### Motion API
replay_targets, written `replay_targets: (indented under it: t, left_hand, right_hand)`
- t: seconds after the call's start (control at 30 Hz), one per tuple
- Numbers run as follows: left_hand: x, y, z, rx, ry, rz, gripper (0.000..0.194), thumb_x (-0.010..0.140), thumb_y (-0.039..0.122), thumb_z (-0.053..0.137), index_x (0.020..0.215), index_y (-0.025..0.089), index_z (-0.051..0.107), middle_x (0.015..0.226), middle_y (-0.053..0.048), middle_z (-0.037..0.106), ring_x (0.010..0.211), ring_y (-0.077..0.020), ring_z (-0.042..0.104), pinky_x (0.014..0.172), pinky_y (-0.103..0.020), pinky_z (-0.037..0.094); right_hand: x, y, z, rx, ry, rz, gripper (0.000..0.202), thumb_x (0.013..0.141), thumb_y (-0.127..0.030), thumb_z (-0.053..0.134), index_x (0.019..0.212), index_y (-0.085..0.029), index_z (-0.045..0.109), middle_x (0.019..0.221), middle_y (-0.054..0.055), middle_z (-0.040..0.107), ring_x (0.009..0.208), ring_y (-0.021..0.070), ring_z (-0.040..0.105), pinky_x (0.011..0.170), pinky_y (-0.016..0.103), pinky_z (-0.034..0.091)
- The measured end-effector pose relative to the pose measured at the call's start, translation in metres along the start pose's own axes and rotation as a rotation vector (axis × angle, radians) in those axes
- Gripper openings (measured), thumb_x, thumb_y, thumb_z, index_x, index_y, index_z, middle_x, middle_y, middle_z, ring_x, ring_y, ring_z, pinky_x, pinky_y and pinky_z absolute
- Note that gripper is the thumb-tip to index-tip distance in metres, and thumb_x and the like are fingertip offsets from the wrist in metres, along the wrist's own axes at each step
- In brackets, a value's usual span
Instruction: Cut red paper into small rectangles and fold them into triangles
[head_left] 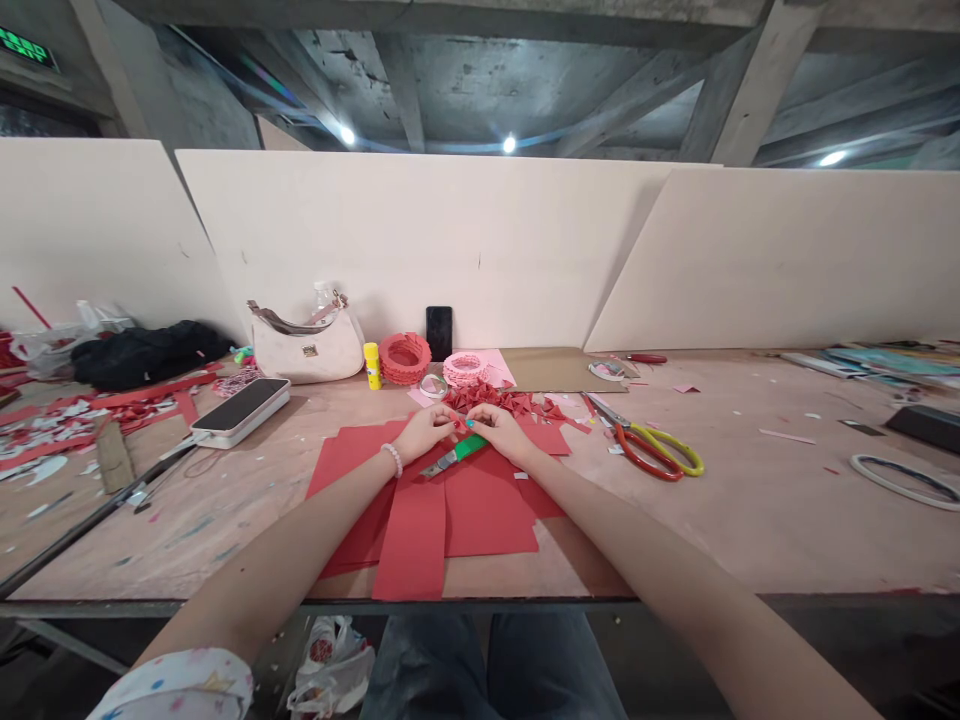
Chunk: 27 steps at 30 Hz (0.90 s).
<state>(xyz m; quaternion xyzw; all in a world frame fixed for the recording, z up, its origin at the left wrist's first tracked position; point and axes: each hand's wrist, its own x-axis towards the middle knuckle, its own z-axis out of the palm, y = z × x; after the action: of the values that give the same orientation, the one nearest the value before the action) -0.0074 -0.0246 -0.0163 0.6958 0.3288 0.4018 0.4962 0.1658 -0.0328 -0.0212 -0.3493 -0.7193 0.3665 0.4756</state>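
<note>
Left hand, beaded bracelet at wrist, nearly meets right hand, fingers of both bent inward; can't tell from here whether either grips anything. Green cutter lies close by them, on red sheets. Red strip on top runs to table edge. Red pieces heaped just beyond hands; red-handled, yellow-handled scissors off to right.

Beneath hands: pinkish-brown counter, scuffed, paint-flecked. Beyond hands: pale upright panels along its far side. Higher, past the panels: grey concrete beams, ceiling, three lit lamps. Far up-left of hands: glowing green sign.
</note>
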Motion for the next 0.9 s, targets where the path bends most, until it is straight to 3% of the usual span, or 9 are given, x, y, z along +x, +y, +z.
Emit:
replay_targets:
  t: [0.63,0.9]
  left_hand:
    - [-0.0001,-0.0007,0.0028,0.029,-0.022,-0.013,0.012,0.069,0.02,0.059,0.077,0.011,0.06,0.075,-0.005,0.066,0.064,-0.0123,0.06,0.061,-0.023,0.047]
    - [-0.0011,0.0027,0.0064,-0.016,0.018,-0.039,0.016,0.07,0.023,0.06,0.077,0.01,0.061,0.076,-0.007,0.066,0.071,-0.0155,0.062,0.066,-0.027,0.05]
  right_hand:
    - [0.0007,0.0016,0.0012,-0.087,0.052,-0.029,0.004,0.068,-0.02,0.053,0.07,-0.016,0.055,0.068,0.001,0.058,0.065,0.0143,0.055,0.064,0.028,0.044]
    - [-0.001,-0.0025,0.0031,-0.2,0.12,-0.044,0.012,0.071,-0.019,0.05,0.078,-0.015,0.06,0.079,0.006,0.064,0.074,0.0168,0.057,0.07,0.03,0.044]
